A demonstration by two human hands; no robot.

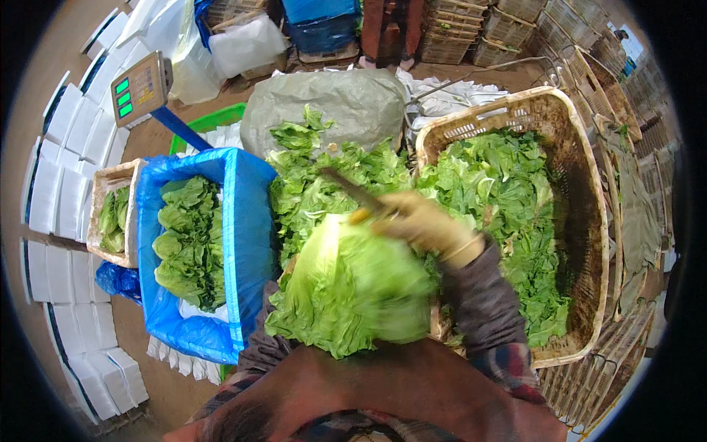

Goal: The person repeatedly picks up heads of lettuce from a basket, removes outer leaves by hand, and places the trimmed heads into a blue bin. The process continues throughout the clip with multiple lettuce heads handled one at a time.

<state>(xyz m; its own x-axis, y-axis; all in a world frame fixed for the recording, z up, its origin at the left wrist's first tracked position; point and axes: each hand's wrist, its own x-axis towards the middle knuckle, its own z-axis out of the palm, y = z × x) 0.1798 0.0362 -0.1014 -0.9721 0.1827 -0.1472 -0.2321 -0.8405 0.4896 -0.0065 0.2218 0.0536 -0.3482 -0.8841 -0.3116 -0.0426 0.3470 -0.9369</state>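
In my gloved right hand [425, 224], blurred by motion, is a knife [353, 188] with a dark blade pointing up and left. Directly below that hand a large head of leafy lettuce [337, 282] is held close to my apron, its pale stem end [330, 235] towards the blade. My left sleeve [268, 337] runs in under the lettuce's left side. The lettuce hides nearly all of my left hand, which supports it from below. Loose lettuce leaves [353, 177] are heaped just beyond.
On the left, a blue-lined box [235, 221] holds lettuce heads [190, 243]. Behind it stand a lit scale display [138, 88] and white foam boxes [66, 188]. A dirty plastic crate [585, 221] at right holds leaves [508, 221]. A grey-green sack [326, 105] lies ahead; a person's legs [392, 33] stand beyond.
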